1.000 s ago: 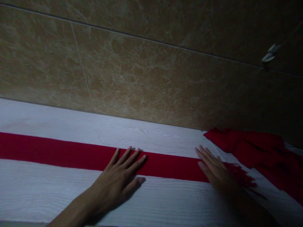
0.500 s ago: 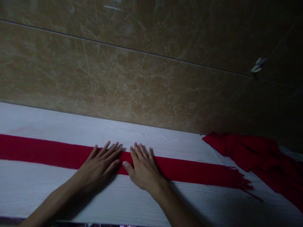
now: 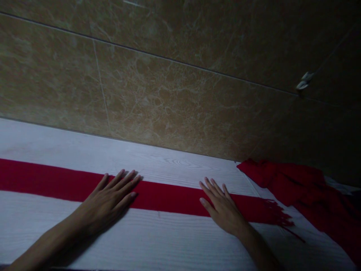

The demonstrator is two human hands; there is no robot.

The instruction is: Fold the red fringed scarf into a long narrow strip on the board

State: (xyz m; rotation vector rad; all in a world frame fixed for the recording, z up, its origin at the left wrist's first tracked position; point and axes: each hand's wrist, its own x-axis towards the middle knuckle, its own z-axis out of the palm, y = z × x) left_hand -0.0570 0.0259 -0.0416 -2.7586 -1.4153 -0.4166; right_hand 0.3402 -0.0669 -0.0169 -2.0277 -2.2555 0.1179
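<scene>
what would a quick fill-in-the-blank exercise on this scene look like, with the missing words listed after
1. The long strip on the table and the crumpled cloth share one colour: ____.
2. Of the left hand and the right hand, the ____ one is farther from the strip's fringe.
3. The crumpled cloth lies toward the ____ edge of the picture.

Missing words: red; left; right
</scene>
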